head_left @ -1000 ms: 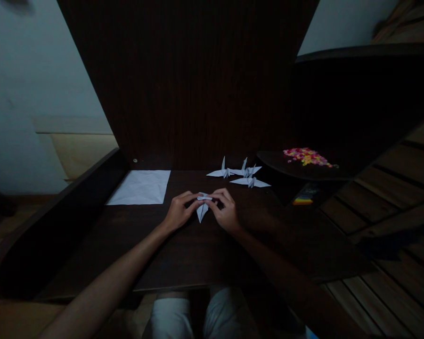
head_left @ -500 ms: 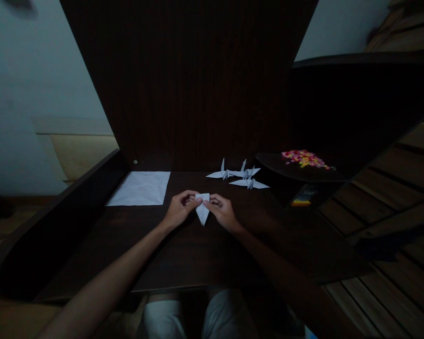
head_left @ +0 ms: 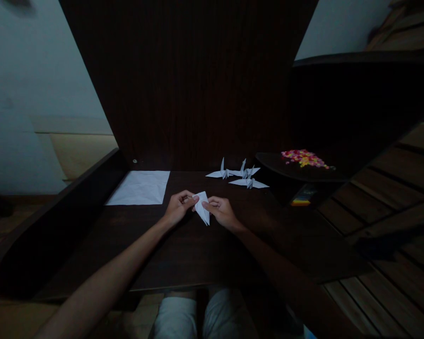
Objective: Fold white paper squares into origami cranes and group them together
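Note:
Between my two hands is a small folded piece of white paper [head_left: 202,209], kite-like in outline, its narrow split point facing me. My left hand [head_left: 179,206] pinches its left edge, thumb on top. On the other side, my right hand [head_left: 222,212] grips the right edge with the thumb lying over the front face. The fingers behind the paper are partly hidden. Beyond my hands, three folded paper cranes [head_left: 248,182] sit close together on the dark desk [head_left: 155,259].
A flat sheet of white paper [head_left: 141,187] lies at the back left of the desk. To the right, a corner shelf [head_left: 272,165] carries a heap of small pink, red and yellow pieces [head_left: 305,158]. A raised side panel [head_left: 56,216] borders the left.
The folded paper has turned slightly, its lower point swinging to the right and its top tilting left. Both hands keep hold of it. The cranes and the flat sheet stay put.

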The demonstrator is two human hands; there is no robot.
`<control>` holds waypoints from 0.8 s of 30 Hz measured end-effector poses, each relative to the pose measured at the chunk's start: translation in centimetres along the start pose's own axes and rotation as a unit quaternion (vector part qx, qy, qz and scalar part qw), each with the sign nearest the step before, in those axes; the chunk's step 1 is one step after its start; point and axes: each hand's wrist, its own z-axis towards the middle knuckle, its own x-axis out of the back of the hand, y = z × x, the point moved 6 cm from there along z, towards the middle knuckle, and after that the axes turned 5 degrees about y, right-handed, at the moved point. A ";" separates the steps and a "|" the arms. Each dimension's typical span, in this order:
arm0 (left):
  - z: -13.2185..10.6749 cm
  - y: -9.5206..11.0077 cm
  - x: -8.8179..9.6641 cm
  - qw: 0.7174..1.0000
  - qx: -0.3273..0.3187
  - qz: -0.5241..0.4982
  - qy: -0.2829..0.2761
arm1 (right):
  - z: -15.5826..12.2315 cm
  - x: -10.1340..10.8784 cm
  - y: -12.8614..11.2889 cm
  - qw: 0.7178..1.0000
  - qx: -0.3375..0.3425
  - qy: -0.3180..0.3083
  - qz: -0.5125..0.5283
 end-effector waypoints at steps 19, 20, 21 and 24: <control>0.6 -0.8 0.8 0.999 0.002 0.050 0.001 | -0.2 -0.4 -0.8 1.000 0.010 -0.014 -0.020; 0.6 -0.7 0.8 0.999 -0.001 0.047 0.003 | -0.2 -0.4 -0.7 1.000 0.005 -0.015 -0.016; 0.6 -0.6 0.8 0.999 -0.005 0.045 0.007 | -0.2 -0.5 -0.6 1.000 -0.001 -0.018 -0.011; 0.6 -0.3 1.0 0.999 -0.018 0.043 0.019 | -0.3 -0.7 -0.2 0.999 -0.024 -0.027 0.005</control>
